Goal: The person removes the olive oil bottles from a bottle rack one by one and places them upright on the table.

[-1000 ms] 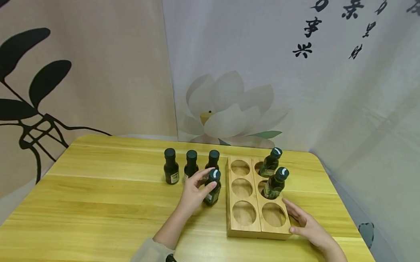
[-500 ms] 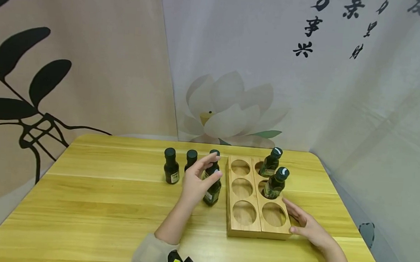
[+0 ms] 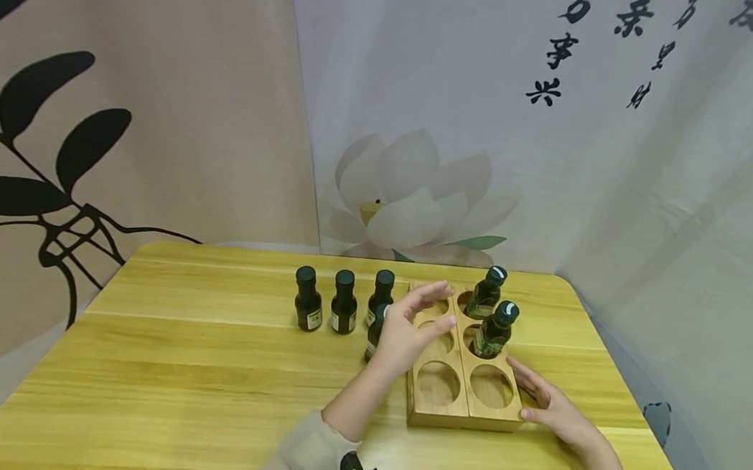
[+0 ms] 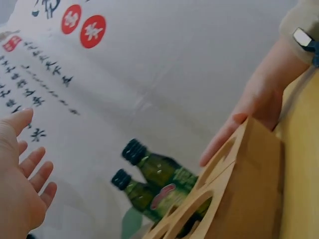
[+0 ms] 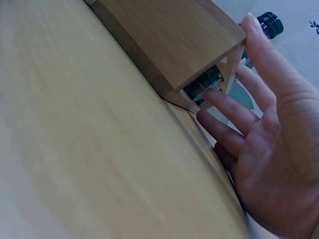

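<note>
My left hand [image 3: 409,330] is over the left column of the wooden bottle rack [image 3: 459,420], with thumb and fingers apart and nothing between them. Two dark green glass bottles with black caps stand in the right column: a rear bottle [image 3: 486,292] and a middle bottle [image 3: 495,331]. My right hand [image 3: 553,411] touches the rack's front right corner, thumb at the corner and fingers along the side. Partly behind my left hand stands another bottle [image 3: 373,342], left of the rack. The left wrist view shows my left hand [image 4: 22,184] with fingers spread beside the racked bottles [image 4: 159,172].
On the table [image 3: 180,381], a row of three more bottles stands behind and left: a left bottle [image 3: 308,303], a middle bottle [image 3: 344,305] and a right bottle [image 3: 382,293]. A printed cloth [image 3: 424,87] hangs behind the table.
My left hand has let go of the front bottle left of the rack and moved right, over the rack's left column. The bottle stays where it stood. My right hand has not moved.
</note>
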Action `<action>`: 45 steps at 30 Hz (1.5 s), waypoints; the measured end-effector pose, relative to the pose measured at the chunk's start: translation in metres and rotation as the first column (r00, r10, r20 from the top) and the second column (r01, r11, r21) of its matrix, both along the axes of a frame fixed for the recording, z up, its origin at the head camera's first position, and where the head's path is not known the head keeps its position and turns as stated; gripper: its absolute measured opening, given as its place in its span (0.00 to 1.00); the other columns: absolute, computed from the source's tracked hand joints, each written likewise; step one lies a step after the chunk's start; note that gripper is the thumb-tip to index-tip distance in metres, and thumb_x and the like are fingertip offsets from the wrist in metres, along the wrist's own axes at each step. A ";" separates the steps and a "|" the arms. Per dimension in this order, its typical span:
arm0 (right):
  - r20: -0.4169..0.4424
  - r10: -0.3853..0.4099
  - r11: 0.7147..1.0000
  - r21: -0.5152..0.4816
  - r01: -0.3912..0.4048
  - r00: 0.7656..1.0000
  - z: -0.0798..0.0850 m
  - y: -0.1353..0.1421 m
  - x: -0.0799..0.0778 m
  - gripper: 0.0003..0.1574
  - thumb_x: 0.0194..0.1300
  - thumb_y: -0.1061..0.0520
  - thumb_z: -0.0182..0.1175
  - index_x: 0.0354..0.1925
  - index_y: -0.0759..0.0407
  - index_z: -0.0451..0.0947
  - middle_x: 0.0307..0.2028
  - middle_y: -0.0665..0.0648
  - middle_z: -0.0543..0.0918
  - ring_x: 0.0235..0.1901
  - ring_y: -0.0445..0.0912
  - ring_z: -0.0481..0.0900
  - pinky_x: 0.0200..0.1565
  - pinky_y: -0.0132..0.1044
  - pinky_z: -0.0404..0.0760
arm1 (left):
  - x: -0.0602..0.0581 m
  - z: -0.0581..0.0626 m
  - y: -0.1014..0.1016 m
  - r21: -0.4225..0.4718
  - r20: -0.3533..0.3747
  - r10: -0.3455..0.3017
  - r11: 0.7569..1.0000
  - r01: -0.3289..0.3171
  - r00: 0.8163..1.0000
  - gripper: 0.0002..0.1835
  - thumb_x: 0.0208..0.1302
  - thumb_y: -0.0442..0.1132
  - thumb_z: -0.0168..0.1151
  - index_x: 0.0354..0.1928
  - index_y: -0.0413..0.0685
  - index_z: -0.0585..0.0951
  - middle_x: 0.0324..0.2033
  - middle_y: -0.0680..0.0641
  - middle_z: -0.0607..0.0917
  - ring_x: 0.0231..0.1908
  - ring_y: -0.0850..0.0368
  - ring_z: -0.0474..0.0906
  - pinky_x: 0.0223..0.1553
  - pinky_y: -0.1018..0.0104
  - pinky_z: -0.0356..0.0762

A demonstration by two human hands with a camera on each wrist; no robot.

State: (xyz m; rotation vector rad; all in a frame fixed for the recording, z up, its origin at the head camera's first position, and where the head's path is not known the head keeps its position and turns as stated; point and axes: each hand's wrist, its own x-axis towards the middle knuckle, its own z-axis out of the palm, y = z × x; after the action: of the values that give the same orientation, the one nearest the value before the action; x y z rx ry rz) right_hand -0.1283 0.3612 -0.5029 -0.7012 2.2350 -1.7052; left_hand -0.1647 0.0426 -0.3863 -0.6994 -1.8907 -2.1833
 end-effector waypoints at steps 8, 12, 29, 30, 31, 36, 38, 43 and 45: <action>0.015 -0.005 1.000 0.000 0.005 1.000 0.000 0.000 0.000 0.45 0.67 0.58 0.60 0.74 0.59 0.49 0.69 0.43 0.61 0.63 0.35 0.62 0.58 0.27 0.63 | -0.008 -0.007 0.035 -0.102 0.011 -0.044 0.994 0.044 0.999 0.26 0.59 0.37 0.69 0.60 0.48 0.76 0.51 0.51 0.81 0.54 0.61 0.73 0.57 0.59 0.68; 0.022 -0.007 1.000 0.004 0.007 1.000 0.000 0.000 0.000 0.45 0.67 0.57 0.60 0.75 0.58 0.49 0.69 0.43 0.61 0.63 0.35 0.61 0.58 0.26 0.62 | -0.011 -0.010 0.049 -0.132 0.053 -0.072 0.988 0.078 0.996 0.27 0.60 0.40 0.69 0.62 0.49 0.75 0.53 0.53 0.80 0.54 0.64 0.72 0.57 0.61 0.68; 0.001 -0.002 1.000 0.013 0.002 1.000 -0.003 0.002 -0.001 0.45 0.67 0.59 0.60 0.75 0.58 0.49 0.69 0.41 0.59 0.63 0.33 0.60 0.58 0.25 0.61 | -0.031 -0.029 0.089 -0.197 0.190 -0.016 0.979 0.054 0.982 0.27 0.59 0.46 0.70 0.61 0.58 0.76 0.53 0.62 0.77 0.55 0.67 0.70 0.57 0.55 0.70; 0.004 0.000 1.000 0.015 0.000 1.000 -0.003 0.002 -0.001 0.45 0.67 0.59 0.59 0.75 0.58 0.49 0.69 0.40 0.59 0.63 0.32 0.60 0.58 0.25 0.61 | -0.031 -0.031 0.090 -0.203 0.198 -0.012 0.978 0.053 0.980 0.27 0.59 0.46 0.70 0.61 0.58 0.76 0.53 0.63 0.77 0.55 0.67 0.70 0.56 0.56 0.71; 0.004 0.002 1.000 0.019 -0.002 1.000 -0.003 0.002 -0.001 0.45 0.68 0.59 0.59 0.75 0.58 0.49 0.70 0.40 0.58 0.63 0.32 0.60 0.58 0.25 0.61 | -0.031 -0.033 0.092 -0.207 0.205 -0.009 0.977 0.052 0.979 0.27 0.59 0.46 0.70 0.61 0.59 0.76 0.53 0.62 0.77 0.55 0.66 0.70 0.55 0.57 0.72; 0.007 0.005 1.000 0.017 -0.005 1.000 -0.002 0.002 -0.001 0.44 0.68 0.59 0.59 0.75 0.58 0.49 0.69 0.40 0.58 0.63 0.33 0.60 0.58 0.26 0.62 | -0.032 -0.039 0.100 -0.212 0.215 0.018 0.977 0.029 0.976 0.26 0.59 0.45 0.70 0.60 0.58 0.77 0.52 0.61 0.78 0.54 0.63 0.71 0.50 0.62 0.75; 0.008 0.004 1.000 0.013 -0.004 1.000 -0.001 0.002 0.000 0.44 0.68 0.59 0.59 0.75 0.58 0.49 0.69 0.40 0.58 0.63 0.33 0.60 0.58 0.26 0.62 | -0.032 -0.040 0.102 -0.204 0.222 0.028 0.979 0.019 0.975 0.24 0.59 0.44 0.70 0.59 0.59 0.78 0.50 0.62 0.78 0.53 0.64 0.72 0.50 0.62 0.75; 0.000 0.006 1.000 0.011 -0.006 1.000 -0.001 0.001 -0.001 0.44 0.68 0.59 0.59 0.74 0.59 0.49 0.70 0.42 0.58 0.63 0.34 0.61 0.57 0.27 0.63 | -0.031 -0.042 0.107 -0.175 0.215 0.047 0.984 -0.009 0.975 0.21 0.60 0.42 0.69 0.56 0.58 0.80 0.45 0.61 0.80 0.47 0.66 0.74 0.46 0.65 0.76; -0.003 0.004 1.000 0.014 -0.004 1.000 -0.001 0.001 -0.001 0.44 0.68 0.58 0.59 0.74 0.59 0.49 0.69 0.42 0.59 0.63 0.33 0.61 0.57 0.27 0.63 | -0.031 -0.042 0.108 -0.166 0.203 0.054 0.986 -0.020 0.978 0.20 0.60 0.40 0.68 0.55 0.57 0.81 0.43 0.60 0.80 0.45 0.66 0.75 0.43 0.69 0.76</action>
State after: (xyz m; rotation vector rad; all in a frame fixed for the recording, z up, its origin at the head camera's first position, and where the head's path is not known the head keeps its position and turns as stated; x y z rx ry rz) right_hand -0.1291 0.3625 -0.5042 -0.7051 2.2433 -1.6861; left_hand -0.1960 0.1511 -0.4282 -0.4723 -2.1859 -2.1707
